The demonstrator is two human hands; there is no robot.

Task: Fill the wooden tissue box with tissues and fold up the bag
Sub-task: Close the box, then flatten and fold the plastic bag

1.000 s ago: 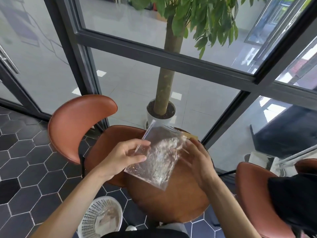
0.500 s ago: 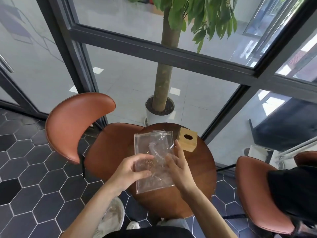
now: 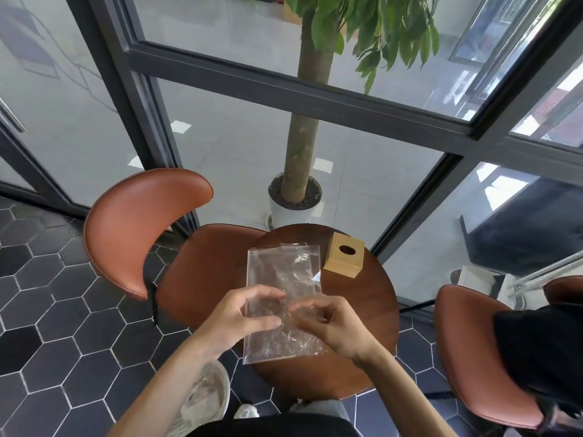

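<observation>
A clear, crinkled plastic bag (image 3: pixel 280 279) lies flat and upright over the round wooden table (image 3: pixel 362 326). My left hand (image 3: pixel 243 313) pinches its left edge between thumb and fingers. My right hand (image 3: pixel 331 320) pinches the bag's middle right part with curled fingers. The wooden tissue box (image 3: pixel 344 258), a light cube with an oval hole on top, stands on the table just right of the bag's upper corner. No tissue shows in the hole.
A brown leather chair (image 3: pixel 142 228) stands left of the table, another chair (image 3: pixel 473 357) at the right with black cloth (image 3: pixel 542 348) on it. A white mesh bin (image 3: pixel 205 395) sits on the floor below. A potted tree (image 3: pixel 296 197) stands behind the glass.
The bag came down from a tilted, lifted pose to lie flat over the table. Both hands slid lower along it, and the box came into sight.
</observation>
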